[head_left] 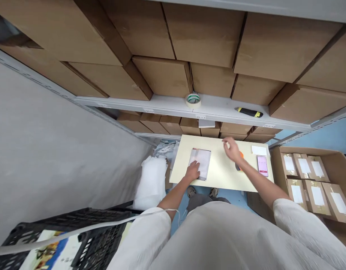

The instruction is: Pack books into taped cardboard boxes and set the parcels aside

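My left hand (193, 171) lies with its fingers out on a flat rectangular packet (204, 161), pale and shiny with a dark edge at the top. The packet rests on the cream table top (217, 178). To the right, my right hand (231, 150) is raised over the table with its fingers curled together. Whether something small is pinched in them does not show. Partly behind my right wrist is an orange and black object (240, 161), its kind hard to make out. A lit phone (262, 165) and a white slip (258, 150) lie near the table's right end.
Cardboard boxes (203, 33) fill the shelf above the table. A tape roll (193, 100) and a yellow-black cutter (249, 112) sit on the shelf edge. Right stands an open carton (279, 161) of labelled boxes; left are white foam wrap (150, 180) and a black crate (102, 236).
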### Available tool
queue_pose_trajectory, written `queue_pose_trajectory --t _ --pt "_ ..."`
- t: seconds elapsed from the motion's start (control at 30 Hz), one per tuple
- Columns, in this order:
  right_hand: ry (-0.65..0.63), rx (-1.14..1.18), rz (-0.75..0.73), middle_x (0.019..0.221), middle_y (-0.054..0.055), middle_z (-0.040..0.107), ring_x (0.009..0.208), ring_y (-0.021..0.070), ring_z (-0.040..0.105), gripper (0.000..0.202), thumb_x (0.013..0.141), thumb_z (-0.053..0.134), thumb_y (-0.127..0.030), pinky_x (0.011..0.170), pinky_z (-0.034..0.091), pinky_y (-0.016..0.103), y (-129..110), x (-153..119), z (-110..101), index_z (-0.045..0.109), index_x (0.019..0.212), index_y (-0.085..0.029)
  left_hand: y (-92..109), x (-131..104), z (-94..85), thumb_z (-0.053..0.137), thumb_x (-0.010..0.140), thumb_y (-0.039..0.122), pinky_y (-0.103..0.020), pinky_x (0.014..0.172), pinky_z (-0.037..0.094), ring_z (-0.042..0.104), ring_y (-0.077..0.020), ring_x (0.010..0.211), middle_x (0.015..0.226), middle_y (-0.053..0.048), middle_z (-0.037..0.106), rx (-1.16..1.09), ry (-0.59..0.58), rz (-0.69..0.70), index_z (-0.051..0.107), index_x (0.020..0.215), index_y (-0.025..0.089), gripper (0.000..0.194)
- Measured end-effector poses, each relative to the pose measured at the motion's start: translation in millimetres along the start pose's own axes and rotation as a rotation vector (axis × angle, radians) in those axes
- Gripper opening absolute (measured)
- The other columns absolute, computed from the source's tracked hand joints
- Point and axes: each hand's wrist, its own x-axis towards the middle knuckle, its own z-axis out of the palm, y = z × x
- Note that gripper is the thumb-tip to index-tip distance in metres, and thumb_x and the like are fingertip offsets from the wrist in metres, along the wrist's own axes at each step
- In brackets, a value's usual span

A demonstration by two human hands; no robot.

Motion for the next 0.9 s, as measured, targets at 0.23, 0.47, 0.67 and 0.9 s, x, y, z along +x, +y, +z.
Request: queue_pose_trajectory --t 0.23,0.47,0.67,0.9 --pt "-0.278 0.137 0.703 0.097 0.004 0.073 0.095 0.0236 0.072 0.024 0.081 0.060 -0.019 0.093 0.058 0.041 8.9 -109.4 146.2 0.068 0.102 -0.026 -10.8 -8.4 4.8 0.074 0.088 0.043 -0.056 0.133 0.021 0.013 -0.0422 0.169 0.184 -0.014 0.013 -0.016 0.043 -0.057 0.046 0.161 0.025 0.081" --pt "-0.214 0.151 0.994 0.087 0.002 0.073 0.091 0.0276 0.074 0.030 0.073 0.069 -0.022 0.091 0.057 0.041 2.4 -128.3 179.4 0.067 0.102 -0.027 -36.8 -14.7 16.5 0.090 0.075 0.057 -0.054 0.125 0.037 0.025 -0.0493 0.163 0.185 -0.018 0.003 -0.091 -0.035 -0.026 0.026 0.172 0.027 0.120" --pt "-0.160 0.244 1.001 0.083 0.001 0.075 0.089 0.0254 0.073 0.036 0.069 0.069 -0.032 0.083 0.059 0.037 -3.3 -128.5 190.9 0.075 0.104 -0.025 -48.5 -12.2 28.0 0.092 0.072 0.064 -0.057 0.124 0.037 0.028 -0.0515 0.160 0.186 -0.017 0.003 -0.088 -0.025 0.064 0.021 0.175 0.030 0.129" --pt "-0.096 0.243 1.032 0.087 0.002 0.076 0.088 0.0239 0.071 0.044 0.068 0.068 -0.037 0.083 0.059 0.036 -8.1 -117.8 213.8 0.076 0.109 -0.022 -74.7 -5.2 19.0 0.085 0.081 0.068 -0.059 0.126 0.031 0.024 -0.0492 0.162 0.186 -0.014 0.003 -0.064 -0.001 0.090 0.025 0.175 0.031 0.117"
